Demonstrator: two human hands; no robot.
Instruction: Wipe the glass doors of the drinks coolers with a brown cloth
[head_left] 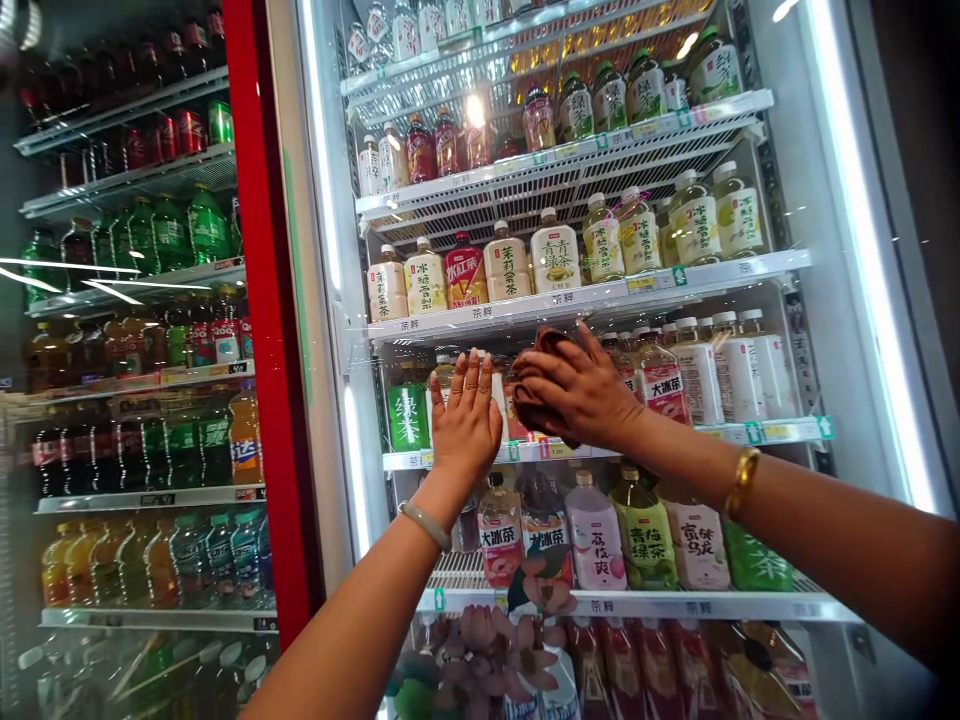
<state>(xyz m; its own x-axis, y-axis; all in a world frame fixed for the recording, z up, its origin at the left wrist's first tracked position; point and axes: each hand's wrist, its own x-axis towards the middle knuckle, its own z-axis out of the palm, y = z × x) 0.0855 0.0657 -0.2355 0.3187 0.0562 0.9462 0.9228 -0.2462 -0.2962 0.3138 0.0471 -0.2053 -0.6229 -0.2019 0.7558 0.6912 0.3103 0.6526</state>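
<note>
Upright in front of the drinks cooler's glass door [420, 235], my left hand [466, 425] has its fingers stretched out and holds nothing. The palm seems to lie flat on the glass. A bunched brown cloth [534, 400] is pressed against the pane by my right hand [589, 395], with the fingers bent over it. It sits just right of my left hand, with a small gap between. Behind both hands, through the glass, stands a shelf with a green tea bottle [409, 415] and several other bottles, partly hidden by the hands.
More shelves of bottled drinks [555, 255] rise above and below the hands. A bright light strip [874, 250] runs down the right side. To the left, past a red frame [262, 300], stands another cooler [150, 500] with bottles. Flower shapes [495, 650] reflect low in the glass.
</note>
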